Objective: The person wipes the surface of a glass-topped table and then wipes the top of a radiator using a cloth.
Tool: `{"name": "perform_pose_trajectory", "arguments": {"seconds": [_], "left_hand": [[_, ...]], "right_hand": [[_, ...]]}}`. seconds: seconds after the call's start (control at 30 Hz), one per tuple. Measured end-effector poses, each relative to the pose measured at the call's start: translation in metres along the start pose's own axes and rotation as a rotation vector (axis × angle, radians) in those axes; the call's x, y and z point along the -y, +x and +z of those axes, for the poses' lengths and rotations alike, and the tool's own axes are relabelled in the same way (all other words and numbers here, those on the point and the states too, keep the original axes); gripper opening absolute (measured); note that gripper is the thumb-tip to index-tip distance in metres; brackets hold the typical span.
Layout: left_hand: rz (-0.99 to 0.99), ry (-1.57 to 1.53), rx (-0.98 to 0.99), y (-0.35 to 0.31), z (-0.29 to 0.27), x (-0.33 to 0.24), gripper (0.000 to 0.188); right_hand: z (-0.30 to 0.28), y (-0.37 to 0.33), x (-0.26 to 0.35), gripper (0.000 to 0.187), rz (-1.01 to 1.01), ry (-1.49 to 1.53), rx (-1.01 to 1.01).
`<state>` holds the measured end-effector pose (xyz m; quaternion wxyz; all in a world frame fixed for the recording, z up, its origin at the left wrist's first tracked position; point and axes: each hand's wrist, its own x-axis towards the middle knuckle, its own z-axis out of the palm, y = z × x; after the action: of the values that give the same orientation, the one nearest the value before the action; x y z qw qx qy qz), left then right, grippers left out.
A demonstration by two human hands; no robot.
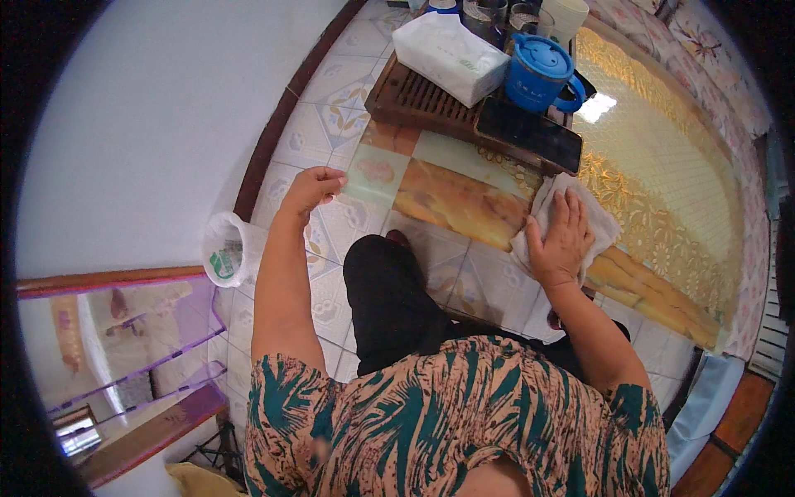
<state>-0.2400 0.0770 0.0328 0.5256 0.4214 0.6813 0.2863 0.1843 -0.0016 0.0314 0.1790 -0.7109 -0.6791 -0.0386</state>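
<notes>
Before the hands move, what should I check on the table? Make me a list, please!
1. Cloth under the right hand: ok, on the tabletop.
2. Cloth damp: cannot tell.
3. Left hand touching the table's corner: cannot tell; its fingers are right by it.
4. Phone well away from the cloth: not ok, they're very close.
5. Blue mug upright, lid on: ok.

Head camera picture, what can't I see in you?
All in the head view:
Table: the part beneath the white cloth, hidden by cloth and right hand.
White cup: top cut off by the upper edge.
Left hand: too small to tell if its fingers pinch anything.
</notes>
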Motion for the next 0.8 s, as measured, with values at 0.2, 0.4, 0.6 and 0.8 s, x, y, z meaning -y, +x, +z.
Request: {"name": "perform_pose_trajectory", "arguments": {"seconds": [0.2, 0.4, 0.6, 0.8], "left_hand": [[0.019, 0.379, -0.028, 0.006, 0.008, -0.016, 0.026], [0.019, -0.038, 0.054, 0.0, -0.004, -0.005, 0.025], [-0.014, 0.239, -0.044, 0.002, 0.009, -0.016, 0.029], [0.035, 0.014, 0.04, 0.005, -0.005, 0.003, 0.029]], "right_hand": [[-0.001, 0.0, 0.001, 0.066, 0.001, 0.001, 0.0], [0.0, -0.001, -0.001, 0.066, 0.005, -0.012, 0.007], [0.001, -0.001, -0.001, 0.066, -0.01, -0.036, -0.002], [0.0, 0.0, 0.0, 0.065, 0.002, -0.007, 0.007]]}}
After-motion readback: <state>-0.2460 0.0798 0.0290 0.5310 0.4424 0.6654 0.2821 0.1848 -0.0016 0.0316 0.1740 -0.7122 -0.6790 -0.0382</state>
